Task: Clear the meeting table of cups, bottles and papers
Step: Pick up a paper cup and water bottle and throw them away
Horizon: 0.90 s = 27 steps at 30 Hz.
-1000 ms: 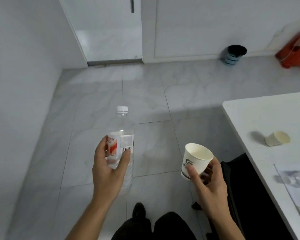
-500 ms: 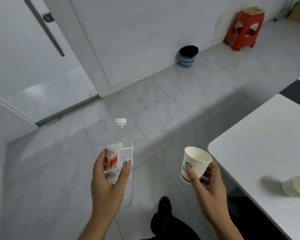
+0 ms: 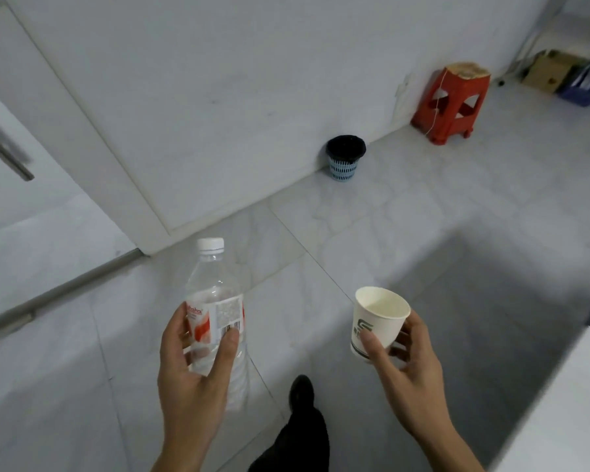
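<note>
Raised hands grip upright bottle (image 3: 215,311) left, paper cup (image 3: 377,321) right.

Light cool, even and rather dim, with no hard glare, only a soft sheen on the floor tiles (image 3: 423,206). A broad, soft-edged shadow lies on the floor beside the worktop (image 3: 566,403), and a small one at the foot of the bin (image 3: 344,158). Motion blur smears the worktop edge and the door handle (image 3: 7,151), and straight wall lines bow toward the frame edges — bottle (image 3: 215,294) and cup (image 3: 378,318) at centre are fairly sharp.
</note>
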{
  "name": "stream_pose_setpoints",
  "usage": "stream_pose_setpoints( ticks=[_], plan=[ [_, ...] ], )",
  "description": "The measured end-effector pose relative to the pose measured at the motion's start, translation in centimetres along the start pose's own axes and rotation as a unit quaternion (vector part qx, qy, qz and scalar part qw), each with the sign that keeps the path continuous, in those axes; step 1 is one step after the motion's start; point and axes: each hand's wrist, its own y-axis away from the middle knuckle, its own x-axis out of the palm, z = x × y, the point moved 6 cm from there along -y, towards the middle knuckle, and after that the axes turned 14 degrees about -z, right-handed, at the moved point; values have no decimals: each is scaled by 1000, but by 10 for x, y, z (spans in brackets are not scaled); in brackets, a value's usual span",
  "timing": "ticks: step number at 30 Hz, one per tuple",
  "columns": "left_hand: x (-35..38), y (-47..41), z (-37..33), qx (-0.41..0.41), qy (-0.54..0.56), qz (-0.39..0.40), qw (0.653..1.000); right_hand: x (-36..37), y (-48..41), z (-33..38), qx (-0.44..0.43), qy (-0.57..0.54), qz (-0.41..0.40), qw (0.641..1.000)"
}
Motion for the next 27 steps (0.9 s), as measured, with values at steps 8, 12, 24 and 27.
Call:
stream_pose_setpoints(
  ticks=[8,12,24,27],
  plan=[
    [230,-174,-72,64,41,86,993,66,-227,70,-32,-4,-68,997],
    [344,-232,-100,101,61,130,985,89,-324,64,-12,-14,-114,993],
    [676,-411,-145,92,48,164,981,189,-690,52,37,-3,-115,993],
    [733,-453,-157,69,45,152,985,222,-774,73,29,14,-77,997]
  ],
)
